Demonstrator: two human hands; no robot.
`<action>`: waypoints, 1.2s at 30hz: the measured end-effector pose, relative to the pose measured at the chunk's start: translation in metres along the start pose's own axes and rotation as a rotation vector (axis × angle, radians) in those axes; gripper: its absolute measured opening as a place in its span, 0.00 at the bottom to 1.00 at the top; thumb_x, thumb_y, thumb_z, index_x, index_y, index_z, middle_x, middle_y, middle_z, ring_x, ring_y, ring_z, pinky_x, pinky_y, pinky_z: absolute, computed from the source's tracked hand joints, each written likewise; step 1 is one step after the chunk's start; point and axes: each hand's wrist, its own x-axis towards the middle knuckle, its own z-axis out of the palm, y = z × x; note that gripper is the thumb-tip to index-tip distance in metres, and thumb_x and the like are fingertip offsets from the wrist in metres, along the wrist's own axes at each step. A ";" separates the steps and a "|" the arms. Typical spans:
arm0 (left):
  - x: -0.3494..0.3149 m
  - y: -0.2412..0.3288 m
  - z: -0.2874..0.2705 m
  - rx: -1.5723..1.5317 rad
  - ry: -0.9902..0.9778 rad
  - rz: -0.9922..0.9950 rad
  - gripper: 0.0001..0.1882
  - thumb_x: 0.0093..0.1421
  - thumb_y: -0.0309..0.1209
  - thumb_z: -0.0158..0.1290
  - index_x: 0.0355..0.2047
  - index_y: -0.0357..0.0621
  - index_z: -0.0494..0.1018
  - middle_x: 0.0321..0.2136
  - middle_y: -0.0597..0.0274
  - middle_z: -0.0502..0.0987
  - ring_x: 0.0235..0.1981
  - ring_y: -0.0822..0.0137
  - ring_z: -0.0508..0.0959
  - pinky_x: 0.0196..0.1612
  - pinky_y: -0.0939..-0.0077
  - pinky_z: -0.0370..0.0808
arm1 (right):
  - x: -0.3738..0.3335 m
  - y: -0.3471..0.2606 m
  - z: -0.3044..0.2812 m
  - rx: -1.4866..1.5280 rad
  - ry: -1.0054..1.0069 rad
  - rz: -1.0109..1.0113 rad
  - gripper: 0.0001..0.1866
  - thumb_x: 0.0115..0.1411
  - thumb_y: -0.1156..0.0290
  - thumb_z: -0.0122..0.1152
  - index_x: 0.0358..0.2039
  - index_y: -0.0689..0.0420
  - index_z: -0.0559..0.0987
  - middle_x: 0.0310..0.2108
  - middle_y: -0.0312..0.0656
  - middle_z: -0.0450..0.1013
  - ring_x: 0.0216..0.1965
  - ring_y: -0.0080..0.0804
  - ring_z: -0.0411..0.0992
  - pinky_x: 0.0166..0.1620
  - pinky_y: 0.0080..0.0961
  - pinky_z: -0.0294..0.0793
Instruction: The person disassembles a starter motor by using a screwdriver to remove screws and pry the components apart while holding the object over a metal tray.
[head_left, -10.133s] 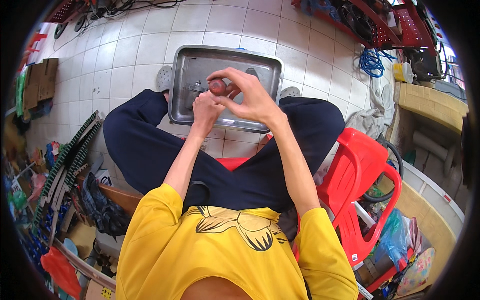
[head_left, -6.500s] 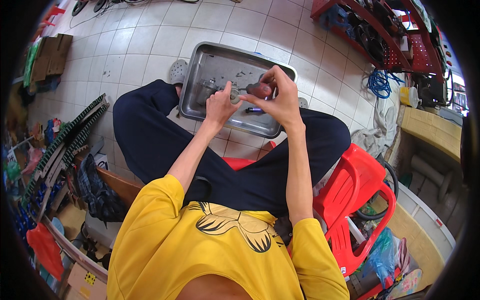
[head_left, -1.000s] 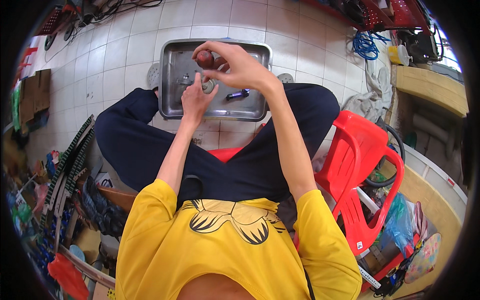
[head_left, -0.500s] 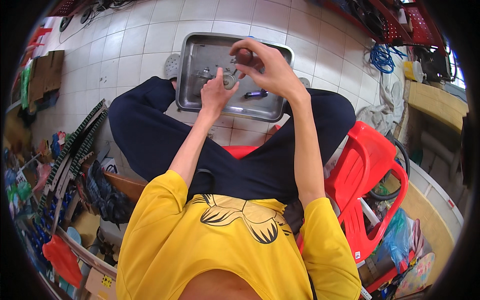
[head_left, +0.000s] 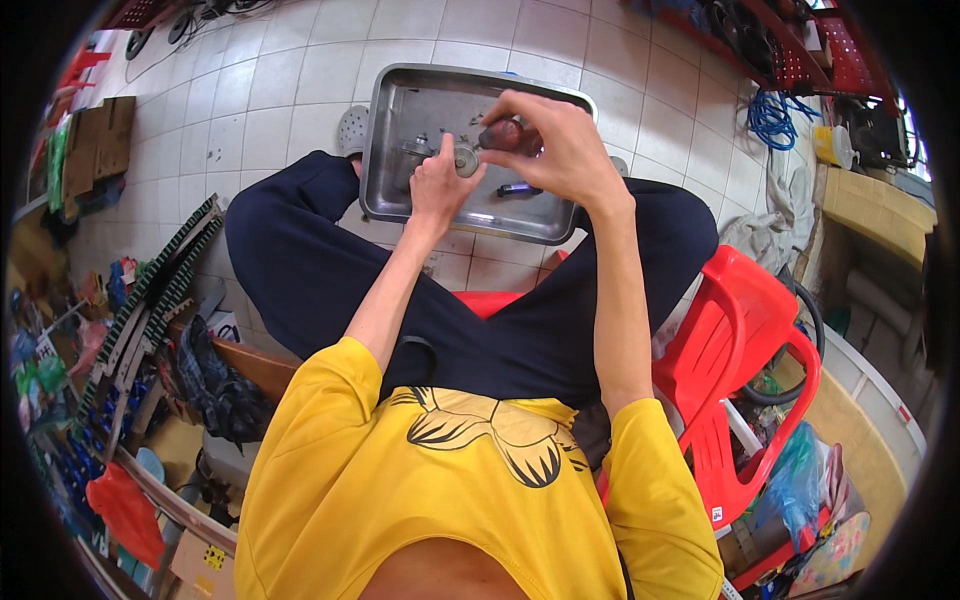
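Note:
A metal tray (head_left: 375, 150) with raised sides sits on the floor between my legs. Inside it, my left hand (head_left: 436, 188) has its forefinger and thumb on either side of a round metal part (head_left: 465, 161), steadying it against the tray. Just above and to the right, my right hand (head_left: 572, 150) grips a dark red rounded handle (head_left: 501, 134) between thumb and fingers; motion blurs it, and its far end cannot be made out. A slim purple-and-black object (head_left: 517, 189) lies below the right hand. Small metal pieces (head_left: 418, 146) are left of the round part.
A red plastic chair (head_left: 735, 340) stands close on my right. Blue coiled cable (head_left: 775, 118) and a grey cloth (head_left: 775, 215) lie beyond it. Cluttered shelving parts (head_left: 150, 300) and a dark bundle (head_left: 215, 385) crowd my left. A cardboard box (head_left: 98, 150) stands farther off.
My right hand has come slightly down and right with the dark red handle, which now tilts more sideways. My left hand stays at the round metal part. The whole view has shifted slightly.

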 end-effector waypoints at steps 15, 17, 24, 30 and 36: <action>0.002 0.000 0.007 0.017 -0.008 -0.008 0.33 0.57 0.49 0.66 0.53 0.40 0.67 0.28 0.42 0.83 0.34 0.37 0.84 0.36 0.44 0.80 | 0.000 0.011 -0.002 0.070 0.056 0.065 0.16 0.56 0.66 0.75 0.44 0.53 0.81 0.29 0.35 0.78 0.28 0.29 0.77 0.36 0.24 0.77; -0.001 -0.006 0.002 0.016 0.005 -0.012 0.34 0.57 0.49 0.66 0.54 0.40 0.68 0.28 0.42 0.83 0.34 0.37 0.84 0.36 0.45 0.81 | 0.005 0.006 0.003 -0.032 0.100 0.068 0.16 0.56 0.67 0.75 0.44 0.54 0.81 0.30 0.36 0.78 0.27 0.29 0.76 0.36 0.25 0.77; 0.002 -0.004 0.009 -0.045 0.012 0.008 0.33 0.57 0.48 0.66 0.53 0.39 0.68 0.29 0.41 0.83 0.35 0.38 0.84 0.38 0.46 0.80 | 0.003 0.020 0.007 0.114 0.185 -0.092 0.23 0.51 0.59 0.80 0.44 0.51 0.81 0.31 0.34 0.79 0.24 0.28 0.75 0.33 0.26 0.76; 0.001 -0.003 0.005 -0.049 -0.008 -0.003 0.33 0.57 0.48 0.66 0.53 0.40 0.67 0.29 0.41 0.83 0.35 0.37 0.83 0.37 0.45 0.81 | 0.004 0.007 -0.001 -0.043 0.142 0.107 0.19 0.55 0.61 0.76 0.46 0.47 0.81 0.32 0.32 0.80 0.31 0.31 0.79 0.37 0.28 0.78; 0.001 -0.003 0.004 -0.046 0.006 0.015 0.30 0.57 0.48 0.65 0.48 0.42 0.66 0.29 0.41 0.83 0.35 0.36 0.83 0.36 0.43 0.80 | 0.004 0.013 0.002 0.163 0.118 -0.069 0.19 0.56 0.63 0.75 0.48 0.49 0.82 0.34 0.33 0.80 0.32 0.28 0.79 0.36 0.25 0.78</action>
